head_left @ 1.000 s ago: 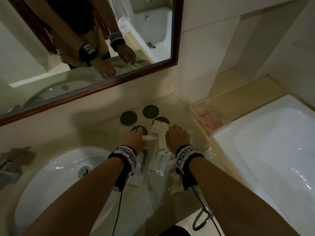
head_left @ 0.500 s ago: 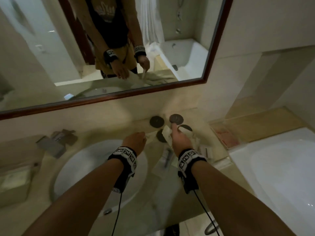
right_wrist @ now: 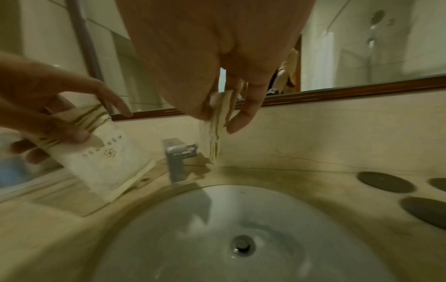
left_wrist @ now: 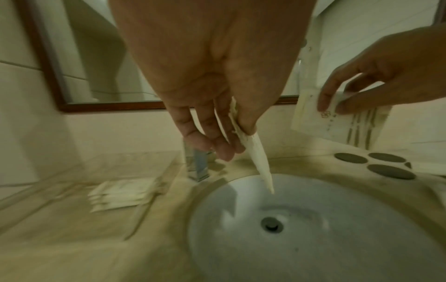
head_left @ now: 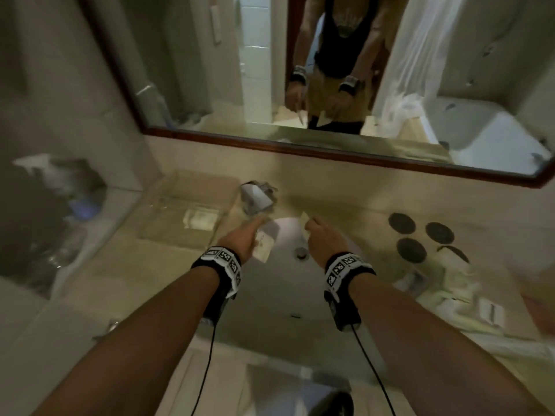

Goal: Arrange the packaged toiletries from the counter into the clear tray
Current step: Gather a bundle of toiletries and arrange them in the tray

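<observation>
Both hands hang over the white sink, each carrying a flat white packaged toiletry. My left hand pinches a packet with a small printed logo, seen edge-on in the left wrist view. My right hand pinches striped white packets between thumb and fingers. The clear tray stands on the counter left of the sink, just beyond my left hand, with a white packet stack inside it. More white packets lie on the counter at the right.
A chrome faucet stands behind the sink, between the tray and my hands. Three dark round discs sit on the counter to the right. A wood-framed mirror runs along the wall. Dark blurred items are at far left.
Both hands lifted packets from the pile on the right counter and carried them left, over the sink. The view swung left, bringing the tray by the faucet into sight.
</observation>
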